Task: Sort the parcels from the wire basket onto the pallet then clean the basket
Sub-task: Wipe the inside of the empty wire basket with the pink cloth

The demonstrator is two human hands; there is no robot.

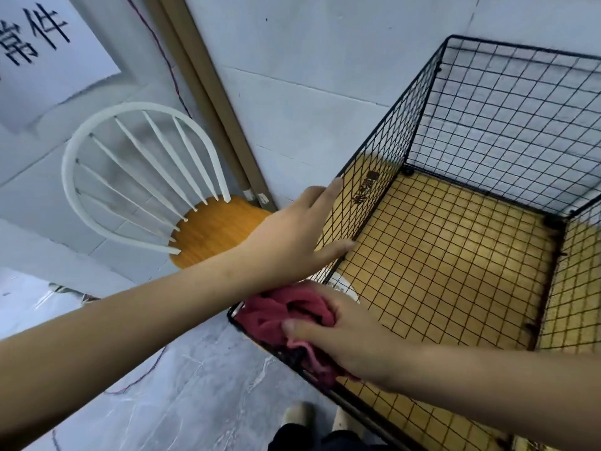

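Wire basket [507,118]: black square-mesh box, open on top, standing on the floor [169,388] close against the wall [309,76], just right of the chair.
Left hand [299,236]: released, fingers straight and spread, nothing grasped; laid flat against the basket's left panel near its top rim, thumb low on the mesh.
Right hand [344,340]: curled round the red cloth [276,317], pressing it onto the basket's near-left corner at the rim.
Red cloth: bunched and fuzzy, partly over the near rim wire, partly hidden under the fingers.
Yellow surface [455,271]: ochre, showing through the bottom grid and the lower side panels; dark printed marks visible through the left panel; board or mat, cannot tell which.
Floor: grey marble-look tiles with pale veining, slightly glossy.
Wall: pale grey-white, faint horizontal joints, a few dark specks.
Brown strip [208,102]: two tan lengths side by side, slanting up the wall between chair and basket.
Red cable [162,56]: thin, running down the wall beside the brown strip.
Chair [97,151]: white hooped spindle back, round orange wood-grain seat, backed against the wall.
Paper sign [42,50]: white sheet with large black characters, on the wall at upper left, cut off by the frame.
Shoes [299,415]: pale toes below dark trouser legs, on the floor by the basket's near side.
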